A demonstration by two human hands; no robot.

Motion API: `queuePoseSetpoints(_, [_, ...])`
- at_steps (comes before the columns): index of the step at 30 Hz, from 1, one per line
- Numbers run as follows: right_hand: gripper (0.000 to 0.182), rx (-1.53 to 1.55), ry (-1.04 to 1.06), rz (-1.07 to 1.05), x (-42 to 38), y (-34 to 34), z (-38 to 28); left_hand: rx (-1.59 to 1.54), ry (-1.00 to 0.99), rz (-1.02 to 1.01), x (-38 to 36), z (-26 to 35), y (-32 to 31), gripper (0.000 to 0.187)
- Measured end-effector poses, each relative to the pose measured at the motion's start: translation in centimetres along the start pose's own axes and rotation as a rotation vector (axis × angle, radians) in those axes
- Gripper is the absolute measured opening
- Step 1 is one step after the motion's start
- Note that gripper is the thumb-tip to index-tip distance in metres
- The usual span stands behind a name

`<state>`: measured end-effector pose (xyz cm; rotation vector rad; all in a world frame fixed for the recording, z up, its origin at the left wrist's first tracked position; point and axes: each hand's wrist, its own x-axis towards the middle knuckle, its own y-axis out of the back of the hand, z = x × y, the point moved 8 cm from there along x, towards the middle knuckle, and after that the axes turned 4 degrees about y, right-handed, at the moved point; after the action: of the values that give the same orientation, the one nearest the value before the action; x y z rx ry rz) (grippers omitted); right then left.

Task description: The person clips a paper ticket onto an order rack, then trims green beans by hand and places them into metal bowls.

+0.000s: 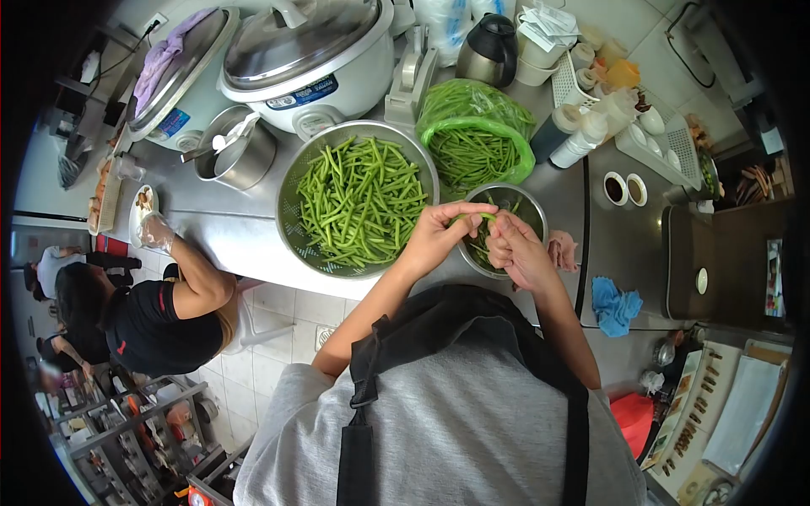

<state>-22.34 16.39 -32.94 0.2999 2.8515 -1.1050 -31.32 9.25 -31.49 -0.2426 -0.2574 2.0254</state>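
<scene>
With the grip of our left hand (445,232) and right hand (521,253) both pinching a green bean (487,216) over the small bowl (535,214), we judge it light, crisp and easily snapped, best held near its ends. The wide colander (290,196) crowds us at nine o'clock, the bean bag (451,99) at twelve.

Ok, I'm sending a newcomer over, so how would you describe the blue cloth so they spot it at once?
On the steel counter, look to the right of the person's right hand, just across the dark seam. The cloth lies there in a crumpled heap, bright blue, unlike the pink crumpled item nearer the hand.
</scene>
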Motion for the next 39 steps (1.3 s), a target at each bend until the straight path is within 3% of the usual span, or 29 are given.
queuePoseSetpoints(2, [0.027,0.036,0.011,-0.01,0.2,-0.1,-0.1,-0.056,0.016,-0.016,0.1,-0.4,-0.2,0.028])
queuePoseSetpoints(5, [0.029,0.109,0.048,-0.051,0.7,0.1,-0.1,-0.297,0.217,-0.001,0.1,-2.3,-0.8,0.03])
queuePoseSetpoints(8, [0.026,0.064,0.033,0.006,1.1,0.2,-0.6,-0.348,0.205,-0.03,0.3,-2.1,-1.1,0.029])
queuePoseSetpoints(11, [0.019,-0.028,0.09,0.015,1.5,1.4,-1.7,-0.384,0.224,0.108,0.7,-3.1,0.8,0.026])
queuePoseSetpoints(13, [0.012,-0.462,0.071,0.012,1.4,3.1,-2.6,-0.392,0.189,0.22,0.6,-2.9,3.7,0.025])
queuePoseSetpoints(14, [0.011,-0.68,0.061,0.009,1.5,3.6,-2.8,-0.189,0.116,0.299,0.5,-1.9,5.2,0.023])
queuePoseSetpoints(17, [0.021,-1.596,0.446,-0.082,1.8,0.5,-5.9,0.474,-0.042,0.532,-1.1,1.1,9.7,0.02])
queuePoseSetpoints(18, [0.023,-1.595,0.453,0.035,2.5,1.2,-6.6,0.854,-0.214,0.562,-1.8,3.7,9.9,0.022])
queuePoseSetpoints(21, [0.015,-1.313,0.302,0.255,5.9,2.0,-8.3,1.129,-0.195,0.671,-3.2,6.4,10.9,0.035])
queuePoseSetpoints(22, [0.016,-1.365,0.26,0.288,7.4,1.6,-9.1,1.164,-0.154,0.695,-3.5,6.2,11.5,0.042])
queuePoseSetpoints(25, [0.022,-1.691,0.248,0.262,12.9,5.0,-7.6,1.18,-0.147,0.758,-3.7,6.9,11.6,0.046])
queuePoseSetpoints(28, [0.026,-1.941,0.023,0.273,16.1,7.2,-5.9,1.176,-0.198,0.748,-3.3,7.0,11.0,0.046])
queuePoseSetpoints(32, [0.025,-1.893,0.16,0.347,16.5,9.2,-5.4,1.141,-0.242,0.7,-2.8,7.4,9.0,0.04])
queuePoseSetpoints(34, [0.023,-1.755,0.157,0.409,14.1,8.4,-6.2,1.053,-0.331,0.607,-2.2,6.8,8.0,0.035])
queuePoseSetpoints(37, [0.018,-1.571,0.218,0.366,10.1,6.0,-7.5,1.004,-0.262,0.421,-0.3,5.3,5.2,0.033])
queuePoseSetpoints(39, [0.015,-1.542,0.231,0.361,7.4,3.9,-8.0,1.014,-0.332,0.355,0.9,4.7,2.8,0.032])
